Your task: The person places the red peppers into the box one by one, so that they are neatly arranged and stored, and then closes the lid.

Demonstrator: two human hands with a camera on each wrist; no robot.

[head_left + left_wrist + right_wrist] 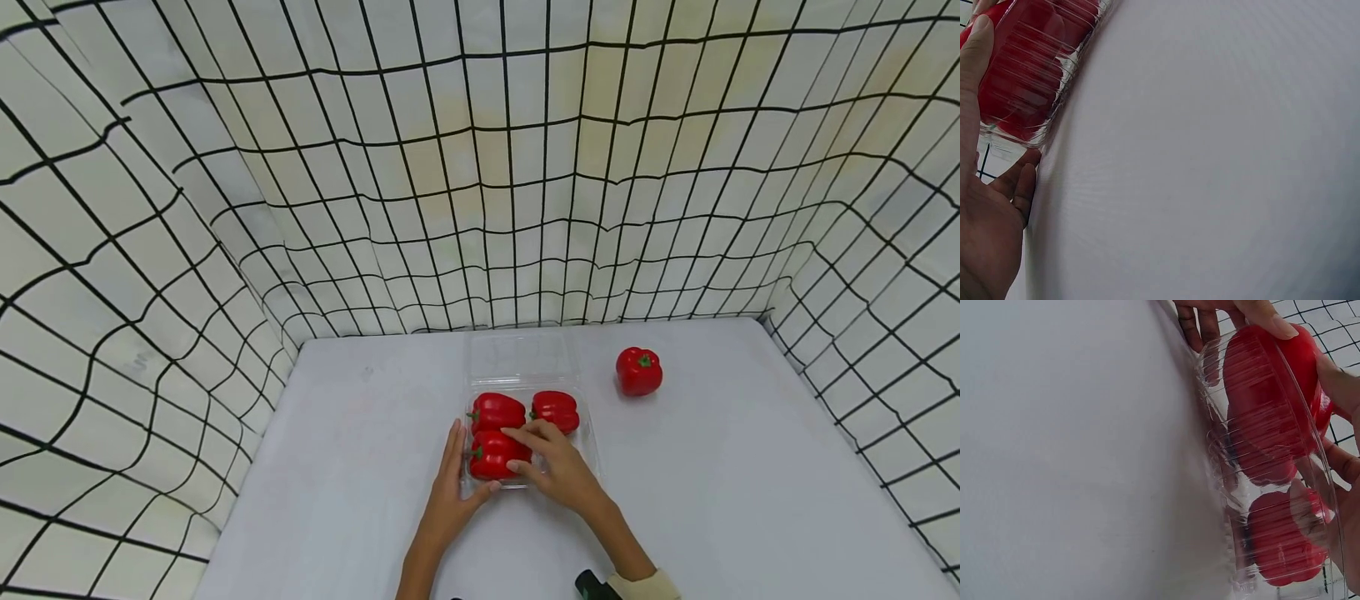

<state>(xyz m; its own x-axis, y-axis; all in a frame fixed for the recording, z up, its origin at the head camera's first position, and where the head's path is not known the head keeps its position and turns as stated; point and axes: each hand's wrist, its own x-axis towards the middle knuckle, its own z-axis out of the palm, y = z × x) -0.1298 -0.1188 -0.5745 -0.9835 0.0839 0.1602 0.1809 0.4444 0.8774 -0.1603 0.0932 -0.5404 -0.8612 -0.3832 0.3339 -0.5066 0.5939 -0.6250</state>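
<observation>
1. Landmark = clear tray (589, 427), lid (522, 358) folded back at its far edge, on white counter (360, 467).
2. Near-L pepper (491, 458): in tray's near-L corner, on its side. Long axis approx L–R across tray, stem twd tray's L wall.
3. R hand (561, 467) comes in from tray's near-R; fingers part-bent, thumb on near side, index over far side, i.e. gripping that pepper at its R end. Pepper lies L of R palm; this relation is key.
4. L hand (452, 493) at tray's near-L corner: fingers straight along outside of L wall, thumb spread to near rim; touches tray, no pepper held. Nearer the stem end.
5. Far-L pepper (498, 410) just beyond, R pepper (556, 410) in tray's far-R part.
6. Loose pepper (639, 372): outside tray, off its far-R side, stem twd camera; R hand nearer, but well apart.
</observation>
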